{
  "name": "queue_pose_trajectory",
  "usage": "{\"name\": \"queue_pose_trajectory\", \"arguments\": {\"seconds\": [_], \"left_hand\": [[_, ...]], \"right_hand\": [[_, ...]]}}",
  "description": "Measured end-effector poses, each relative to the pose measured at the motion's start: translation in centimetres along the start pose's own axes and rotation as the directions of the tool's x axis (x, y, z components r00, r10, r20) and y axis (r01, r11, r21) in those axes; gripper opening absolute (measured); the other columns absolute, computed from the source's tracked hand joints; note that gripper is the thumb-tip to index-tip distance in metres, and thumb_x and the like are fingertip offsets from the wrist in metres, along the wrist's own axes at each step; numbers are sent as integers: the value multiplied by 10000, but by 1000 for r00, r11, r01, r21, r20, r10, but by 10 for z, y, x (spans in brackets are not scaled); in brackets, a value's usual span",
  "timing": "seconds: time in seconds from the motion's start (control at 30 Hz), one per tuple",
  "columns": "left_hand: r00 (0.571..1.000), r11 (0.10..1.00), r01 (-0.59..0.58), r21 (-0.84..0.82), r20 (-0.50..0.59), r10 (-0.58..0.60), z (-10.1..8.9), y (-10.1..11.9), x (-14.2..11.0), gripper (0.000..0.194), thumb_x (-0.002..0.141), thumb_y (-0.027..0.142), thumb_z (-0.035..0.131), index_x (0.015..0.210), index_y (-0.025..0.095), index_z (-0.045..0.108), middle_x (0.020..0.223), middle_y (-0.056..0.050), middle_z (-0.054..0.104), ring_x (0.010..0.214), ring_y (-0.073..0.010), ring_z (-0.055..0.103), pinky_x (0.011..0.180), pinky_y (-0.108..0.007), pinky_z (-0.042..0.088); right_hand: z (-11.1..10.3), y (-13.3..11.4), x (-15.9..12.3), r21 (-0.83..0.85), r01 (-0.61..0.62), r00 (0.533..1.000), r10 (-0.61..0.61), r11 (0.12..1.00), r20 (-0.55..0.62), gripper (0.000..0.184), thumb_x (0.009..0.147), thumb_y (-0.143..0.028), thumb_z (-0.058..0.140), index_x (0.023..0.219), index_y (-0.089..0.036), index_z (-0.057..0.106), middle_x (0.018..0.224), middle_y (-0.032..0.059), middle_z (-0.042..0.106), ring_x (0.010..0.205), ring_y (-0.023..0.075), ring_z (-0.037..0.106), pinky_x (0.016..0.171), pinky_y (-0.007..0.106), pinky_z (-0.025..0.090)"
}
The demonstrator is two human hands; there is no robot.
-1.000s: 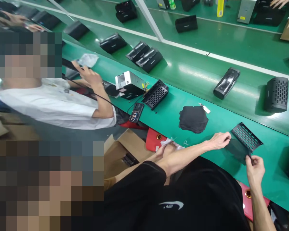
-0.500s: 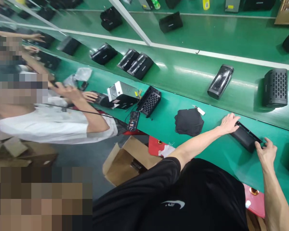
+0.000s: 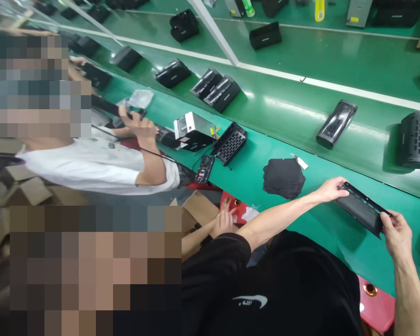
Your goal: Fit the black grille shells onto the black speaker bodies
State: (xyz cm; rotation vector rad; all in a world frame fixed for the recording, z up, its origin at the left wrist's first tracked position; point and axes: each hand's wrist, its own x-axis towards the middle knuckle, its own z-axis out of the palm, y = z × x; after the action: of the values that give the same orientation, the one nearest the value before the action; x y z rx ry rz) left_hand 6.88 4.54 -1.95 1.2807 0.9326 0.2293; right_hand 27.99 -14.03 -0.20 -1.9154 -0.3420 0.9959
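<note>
A long black plastic speaker shell (image 3: 360,211), its inner side partly showing, is held tilted above the green bench. My left hand (image 3: 331,190) grips its far left end, thumb on top. At the opposite end, my right hand (image 3: 399,233) pinches the near right corner between thumb and fingers. To the left of my left hand lies a stack of black fabric sheets (image 3: 283,178), with a small white tag (image 3: 302,162) at its upper edge. Farther left, a perforated black shell (image 3: 230,143) rests on the bench.
On the green conveyor ahead stand a glossy black speaker (image 3: 337,123) and a perforated one (image 3: 418,140). A phone (image 3: 205,169) and a silver-and-black box (image 3: 194,131) lie to the left. One co-worker in a white shirt (image 3: 119,161) sits there; another person's hands (image 3: 226,221) reach beside me.
Both hands have closed on the shell's ends and lifted it off the bench, tilting it. Another person's hands have appeared by the carton at left. The view has shifted slightly.
</note>
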Motion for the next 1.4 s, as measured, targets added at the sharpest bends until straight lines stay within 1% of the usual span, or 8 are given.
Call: {"name": "queue_pose_trajectory", "arguments": {"seconds": [0.2, 0.27, 0.4, 0.53, 0.7, 0.87, 1.13, 1.4], "left_hand": [[994, 968, -63, -245, 70, 82, -9, 10, -37, 827, 685, 181, 859, 1462, 227, 580, 1029, 0, 634, 836, -124, 592, 784, -254, 484], [994, 963, -50, -266, 86, 75, -10, 11, -43, 753, 694, 208, 857, 1411, 214, 625, 1008, -4, 651, 840, -136, 610, 784, -262, 489], [997, 956, -43, -290, 53, 60, -7, 9, -45, 390, 793, 304, 802, 1148, 160, 728, 943, -14, 697, 845, -152, 634, 812, -278, 486], [997, 958, -74, -277, 3, 78, -5, 11, -46, 254, 868, 303, 738, 1067, 145, 741, 961, -23, 722, 882, -153, 643, 835, -272, 478], [997, 915, -65, -399, 10, 75, -5, 15, -51, 238, 846, 248, 743, 1061, 147, 736, 996, -27, 731, 923, -161, 649, 914, -303, 495], [999, 868, -47, -495, 1, 54, -1, 12, -50, 246, 800, 161, 743, 1045, 145, 749, 972, -28, 748, 919, -161, 662, 959, -323, 508], [999, 857, -32, -514, -3, 36, 3, 14, -49, 252, 824, 155, 691, 1068, 155, 752, 1024, -36, 765, 952, -167, 677, 980, -330, 513], [998, 872, -52, -486, 4, 62, 4, 9, -47, 281, 827, 181, 693, 1101, 155, 749, 1051, -41, 768, 986, -177, 678, 1001, -335, 500]], "right_hand": [[12, -3, -28, 106, 45, 997, -39, 993, -63, 740, 559, -645, 984, 1078, -196, 707, 798, -22, 687, 693, 125, 595, 648, 234, 479], [13, -4, -35, 123, 60, 995, -51, 991, -81, 723, 560, -639, 987, 1062, -196, 713, 817, -16, 698, 709, 130, 607, 664, 242, 493], [12, -6, -41, 122, 86, 991, -73, 989, -109, 666, 589, -616, 985, 1030, -182, 739, 830, -5, 705, 680, 131, 592, 634, 251, 486], [10, -11, -44, 139, 115, 988, -99, 984, -115, 654, 603, -604, 982, 1043, -184, 743, 895, 8, 715, 728, 130, 605, 666, 246, 496], [6, -20, -45, 167, 116, 990, -100, 979, -103, 682, 547, -558, 1015, 1048, -203, 716, 805, -34, 653, 668, 110, 561, 613, 226, 461], [7, -24, -44, 145, 114, 986, -95, 983, -133, 618, 596, -603, 984, 966, -191, 710, 839, -2, 681, 626, 110, 526, 550, 238, 417], [3, -25, -42, 126, 145, 983, -129, 981, -130, 614, 577, -585, 991, 916, -212, 641, 784, -34, 618, 644, 117, 528, 587, 248, 437], [5, -23, -39, 145, 119, 983, -96, 982, -155, 627, 566, -605, 993, 901, -211, 639, 851, -12, 677, 706, 123, 571, 637, 246, 480]]}}
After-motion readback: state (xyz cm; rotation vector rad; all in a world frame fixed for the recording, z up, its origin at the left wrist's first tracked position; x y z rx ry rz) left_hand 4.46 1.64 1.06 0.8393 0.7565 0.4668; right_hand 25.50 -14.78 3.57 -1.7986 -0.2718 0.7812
